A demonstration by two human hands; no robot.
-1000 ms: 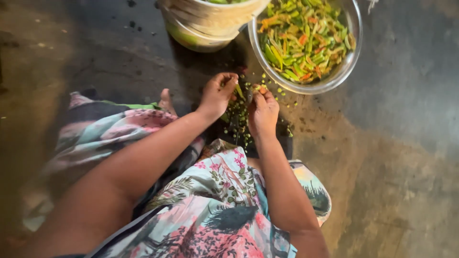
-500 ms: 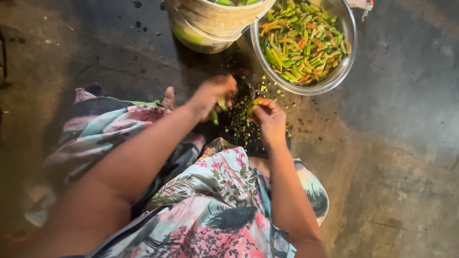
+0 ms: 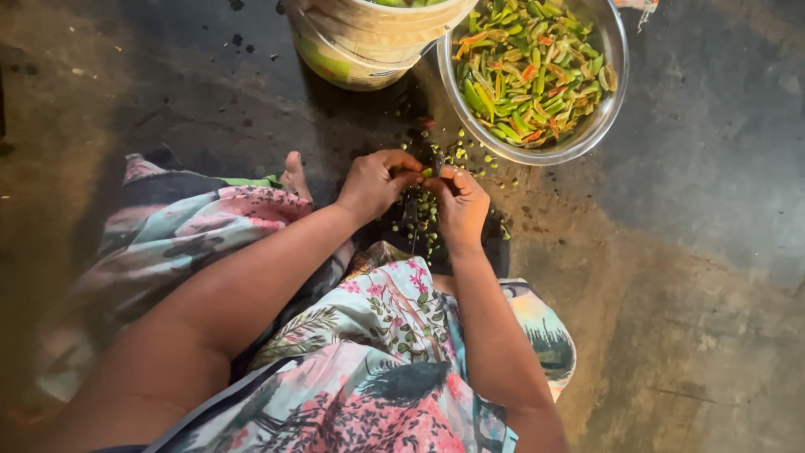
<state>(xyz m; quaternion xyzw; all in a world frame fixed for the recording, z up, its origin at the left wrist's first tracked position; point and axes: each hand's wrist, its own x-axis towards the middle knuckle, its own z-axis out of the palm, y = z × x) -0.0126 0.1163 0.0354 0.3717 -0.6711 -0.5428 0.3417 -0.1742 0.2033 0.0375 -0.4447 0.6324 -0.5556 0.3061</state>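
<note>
Both hands meet low over the dark concrete floor (image 3: 713,277): the left hand (image 3: 376,180) and right hand (image 3: 459,201) pinch one small green pod piece (image 3: 426,173) between their fingertips, just below the steel bowl (image 3: 605,117) heaped with cut green and orange pods, cream plastic bucket (image 3: 369,42) beside it.

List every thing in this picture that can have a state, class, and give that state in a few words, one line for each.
Left hand: closed on a small green pod, fingers pinching it.
Right hand: closed on the same pod from the other side.
Green pod: held between both hands, above the floor.
Metal bowl: upright, nearly full of green and orange pod pieces.
Bucket: upright, open-topped, touching the bowl.
Small green bits: loose, scattered on the floor.
</note>
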